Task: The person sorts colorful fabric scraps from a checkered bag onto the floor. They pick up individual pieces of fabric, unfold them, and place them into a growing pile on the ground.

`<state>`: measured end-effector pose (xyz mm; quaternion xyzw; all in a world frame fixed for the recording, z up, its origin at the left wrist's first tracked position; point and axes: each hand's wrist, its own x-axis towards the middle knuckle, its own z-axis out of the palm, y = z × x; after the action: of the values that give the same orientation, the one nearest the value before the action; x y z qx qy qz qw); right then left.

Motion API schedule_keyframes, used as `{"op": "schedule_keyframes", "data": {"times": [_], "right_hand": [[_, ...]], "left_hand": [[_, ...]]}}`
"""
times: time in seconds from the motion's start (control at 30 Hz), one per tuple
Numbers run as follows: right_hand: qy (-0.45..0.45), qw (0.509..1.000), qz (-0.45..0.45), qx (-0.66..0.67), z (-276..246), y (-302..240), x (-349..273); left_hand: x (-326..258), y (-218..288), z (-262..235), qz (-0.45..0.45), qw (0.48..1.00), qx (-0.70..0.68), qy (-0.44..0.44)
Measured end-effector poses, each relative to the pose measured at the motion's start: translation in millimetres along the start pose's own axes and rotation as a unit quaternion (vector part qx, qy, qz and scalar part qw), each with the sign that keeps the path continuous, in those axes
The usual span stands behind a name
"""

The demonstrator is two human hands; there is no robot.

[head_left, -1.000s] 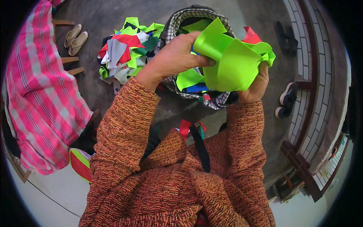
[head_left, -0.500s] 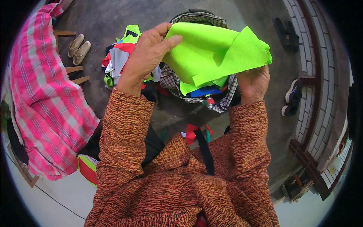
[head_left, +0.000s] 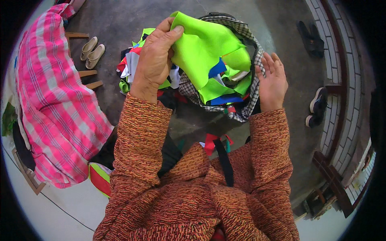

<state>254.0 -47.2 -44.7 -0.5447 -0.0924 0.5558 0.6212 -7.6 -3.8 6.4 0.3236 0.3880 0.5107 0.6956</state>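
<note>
My left hand [head_left: 156,56] pinches one edge of a neon green piece of cloth [head_left: 209,46] between thumb and fingers. The cloth hangs down to the right, over a checkered black-and-white bag [head_left: 252,40] full of fabric scraps. My right hand [head_left: 272,80] holds nothing; its fingers are apart beside the bag's right rim. Inside the bag, blue scraps [head_left: 225,99] and further green pieces show below the hanging cloth. Left of the bag, partly behind my left wrist, lies a heap of white, red and green scraps [head_left: 130,64].
Pink plaid cloth [head_left: 60,108] covers something at the left, with wooden legs [head_left: 88,73] poking out. Pale shoes [head_left: 93,54] stand beside it. Dark sandals [head_left: 311,39] and dark shoes [head_left: 317,106] lie at the right by a white brick wall [head_left: 327,44]. Red and black strips [head_left: 223,160] lie near my lap.
My right hand has let go of the green cloth and opened. That end of the cloth has dropped over the bag, while my left hand keeps its hold.
</note>
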Motion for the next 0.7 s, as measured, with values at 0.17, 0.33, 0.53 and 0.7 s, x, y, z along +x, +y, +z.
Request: {"op": "schedule_keyframes", "data": {"times": [0.17,0.33,0.53,0.7], "right_hand": [[-0.214,0.970,-0.077,-0.083,20.1,3.0,-14.3],[-0.375,0.923,0.073,0.038,29.0,19.2,-31.3],[-0.206,0.967,0.147,0.042,25.4,27.9,-30.0],[-0.162,0.964,0.181,0.107,11.6,23.8,-2.2]], "left_hand": [[-0.2,-10.9,13.6,0.050,0.994,0.088,0.029],[-9.8,-52.9,44.2,0.145,0.909,0.390,-0.032],[-41.0,-82.0,75.3,0.121,0.817,0.546,-0.142],[-38.6,-64.3,65.1,0.101,0.866,0.440,-0.213]]}}
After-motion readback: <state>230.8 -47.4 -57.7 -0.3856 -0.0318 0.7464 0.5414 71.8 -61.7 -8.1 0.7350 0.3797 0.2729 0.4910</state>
